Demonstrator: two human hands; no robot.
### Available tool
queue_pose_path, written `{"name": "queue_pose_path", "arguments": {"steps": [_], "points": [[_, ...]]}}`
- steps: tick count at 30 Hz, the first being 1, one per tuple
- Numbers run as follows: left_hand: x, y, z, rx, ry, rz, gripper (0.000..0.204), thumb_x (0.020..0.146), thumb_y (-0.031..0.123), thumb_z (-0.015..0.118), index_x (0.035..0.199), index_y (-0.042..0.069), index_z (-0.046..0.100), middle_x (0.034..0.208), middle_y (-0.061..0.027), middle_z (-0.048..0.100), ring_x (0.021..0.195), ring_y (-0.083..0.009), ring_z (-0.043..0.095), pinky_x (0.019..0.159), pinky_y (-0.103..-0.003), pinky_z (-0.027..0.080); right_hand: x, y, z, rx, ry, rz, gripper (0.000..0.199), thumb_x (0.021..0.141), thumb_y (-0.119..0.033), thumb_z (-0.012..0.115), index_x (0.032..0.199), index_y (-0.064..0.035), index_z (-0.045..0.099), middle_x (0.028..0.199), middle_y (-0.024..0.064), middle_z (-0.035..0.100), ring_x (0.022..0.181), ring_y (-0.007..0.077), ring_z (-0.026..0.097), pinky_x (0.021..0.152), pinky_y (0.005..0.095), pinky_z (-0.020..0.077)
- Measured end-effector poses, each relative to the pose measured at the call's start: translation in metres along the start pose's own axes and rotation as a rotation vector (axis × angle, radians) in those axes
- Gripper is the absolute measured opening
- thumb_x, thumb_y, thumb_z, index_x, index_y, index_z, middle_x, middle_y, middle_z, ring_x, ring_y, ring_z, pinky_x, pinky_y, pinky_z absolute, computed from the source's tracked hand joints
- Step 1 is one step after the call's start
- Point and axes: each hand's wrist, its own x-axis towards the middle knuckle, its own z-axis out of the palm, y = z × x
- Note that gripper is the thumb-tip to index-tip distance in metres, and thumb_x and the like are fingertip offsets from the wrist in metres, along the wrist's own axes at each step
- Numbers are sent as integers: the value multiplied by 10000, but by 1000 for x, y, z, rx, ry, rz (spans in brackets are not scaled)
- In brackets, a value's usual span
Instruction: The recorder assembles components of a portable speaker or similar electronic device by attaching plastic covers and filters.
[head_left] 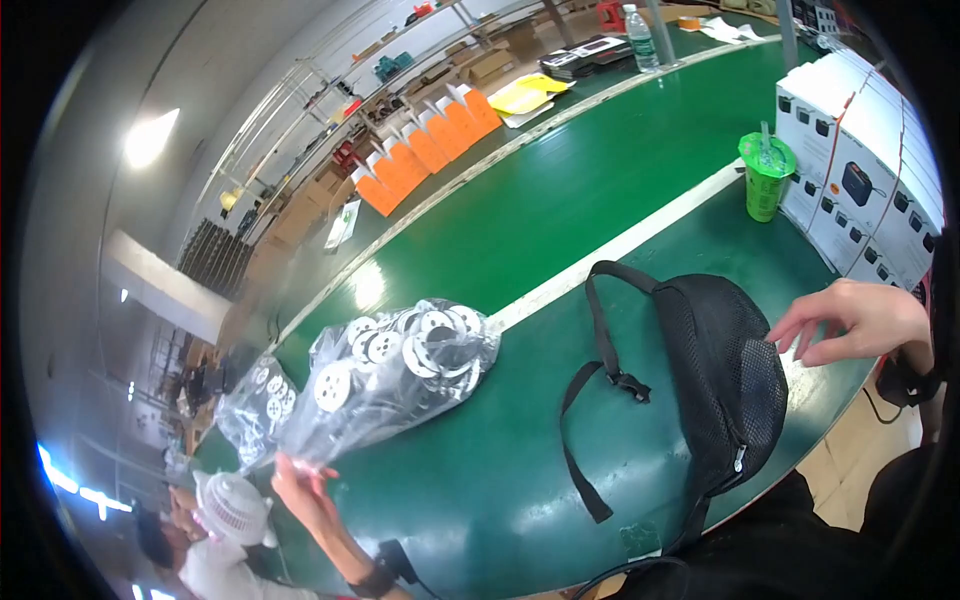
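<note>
My left hand (303, 492) is at the lower left, its fingers closed at the gathered end of a clear plastic bag (345, 430). White round discs with holes (332, 387) fill that bag, which lies on the green table (470, 500). At the right, my right hand (850, 322) is open, fingers loosely bent, with its fingertips at the edge of a black waist bag (715, 365). The waist bag has a mesh front and a zip pull (740, 458). Its strap and buckle (628, 384) trail to the left across the table.
A second clear bag of discs (265, 405) lies farther left. A green lidded cup (766, 178) stands by stacked white boxes (850, 160) at the right. Beyond the green belt are orange cartons (425, 145) and a water bottle (640, 42). A person in white (220, 560) is at lower left.
</note>
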Motion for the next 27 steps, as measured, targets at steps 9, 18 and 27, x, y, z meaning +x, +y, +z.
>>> {"name": "queue_pose_path", "arguments": {"steps": [9,18,27], "points": [[-168,30,1,430,-247,-222,363,902,198,444,596,18,524,481,-43,486,376,-110,418,378,-247,391,80,-66,33,-345,-242,-303,396,811,-230,603,1152,-53,506,983,102,626,852,201,626,728,290,499],[-231,48,76,349,-871,-293,244,900,158,450,780,45,630,572,-59,555,534,-159,565,521,-272,445,73,-96,74,-457,-480,-173,496,826,-297,579,1239,-65,431,1078,130,576,907,213,610,784,300,471],[-60,-1,-106,750,179,-40,440,912,301,460,1239,8,425,1132,-98,542,1023,-141,497,874,-263,368,83,-103,117,-227,-662,-183,763,851,-353,558,1388,-31,123,1195,182,492,933,176,582,787,269,461]]}}
